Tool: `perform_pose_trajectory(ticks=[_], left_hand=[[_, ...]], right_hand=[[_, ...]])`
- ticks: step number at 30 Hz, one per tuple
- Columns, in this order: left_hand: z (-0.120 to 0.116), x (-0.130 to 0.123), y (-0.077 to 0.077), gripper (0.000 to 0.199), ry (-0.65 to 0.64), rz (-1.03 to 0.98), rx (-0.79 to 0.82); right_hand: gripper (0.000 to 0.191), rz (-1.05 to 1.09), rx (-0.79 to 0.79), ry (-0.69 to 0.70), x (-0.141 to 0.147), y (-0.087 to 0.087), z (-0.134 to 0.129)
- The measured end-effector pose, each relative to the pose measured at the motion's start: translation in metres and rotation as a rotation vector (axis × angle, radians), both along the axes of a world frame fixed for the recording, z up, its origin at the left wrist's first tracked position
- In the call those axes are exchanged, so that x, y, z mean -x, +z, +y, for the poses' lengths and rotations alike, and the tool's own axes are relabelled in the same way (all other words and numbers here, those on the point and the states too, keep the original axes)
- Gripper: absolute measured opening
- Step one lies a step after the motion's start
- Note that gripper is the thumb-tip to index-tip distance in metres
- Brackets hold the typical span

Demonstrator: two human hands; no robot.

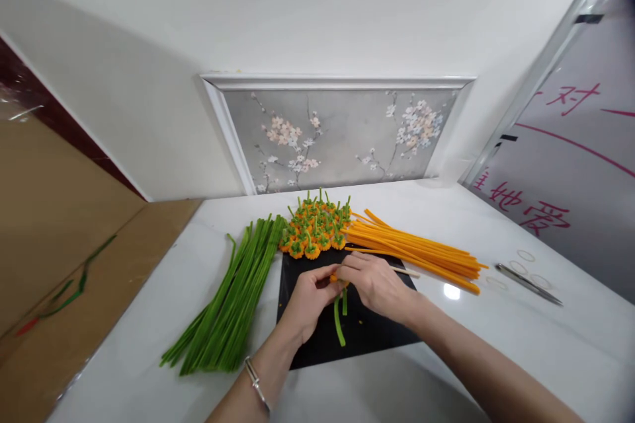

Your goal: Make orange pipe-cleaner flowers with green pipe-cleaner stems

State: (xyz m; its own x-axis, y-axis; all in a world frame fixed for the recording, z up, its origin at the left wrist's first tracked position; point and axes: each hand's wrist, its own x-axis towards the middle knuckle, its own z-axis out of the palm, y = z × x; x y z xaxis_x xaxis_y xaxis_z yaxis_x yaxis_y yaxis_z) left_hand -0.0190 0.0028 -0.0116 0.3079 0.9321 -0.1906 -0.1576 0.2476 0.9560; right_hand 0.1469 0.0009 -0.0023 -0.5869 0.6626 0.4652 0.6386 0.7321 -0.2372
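Observation:
My left hand [315,297] and my right hand [374,283] meet over a black mat [317,350], fingers closed around a small orange pipe-cleaner piece [340,279]. Most of that piece is hidden by the fingers. Below it two short green pipe-cleaner strips [338,324] hang or lie; I cannot tell whether they are joined to it. A pale thin stick [407,272] sticks out behind my right hand, and whether the hand holds it is hidden. Just beyond the hands stands a cluster of small orange pumpkin-like pieces with green tops [317,228].
Left of the mat lies a bundle of green pipe cleaners [233,304]; orange ones [417,248] lie to the right. Farther right are tweezers or a pen-like metal tool [528,284] and several clear rings [518,268]. A brown cardboard surface [124,264] borders the white table [387,383].

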Motion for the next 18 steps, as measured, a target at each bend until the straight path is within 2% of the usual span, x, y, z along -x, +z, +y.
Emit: perform_pose_trajectory(ticks=[4,8,11,14,16,18], left_hand=[[0.002,0.000,0.011,0.027,-0.128,-0.016,0.090],[0.010,-0.002,0.015,0.017,-0.102,-0.023,0.141],[0.016,-0.005,0.015,0.023,-0.007,-0.107,0.208],[0.021,-0.007,0.016,0.029,0.096,-0.141,0.242],[0.023,-0.009,0.017,0.031,0.147,-0.145,0.244],[0.023,-0.010,0.017,0.032,0.187,-0.164,0.233]], right_hand=[[0.017,-0.190,-0.046,0.187,-0.010,0.023,0.014],[0.019,-0.152,-0.024,0.244,-0.014,0.030,0.029],[0.021,0.069,0.127,0.144,-0.019,0.023,0.038],[0.020,0.407,0.275,-0.052,-0.025,0.014,0.042],[0.018,0.579,0.324,-0.172,-0.025,0.007,0.039],[0.017,0.683,0.387,-0.200,-0.021,0.001,0.031]])
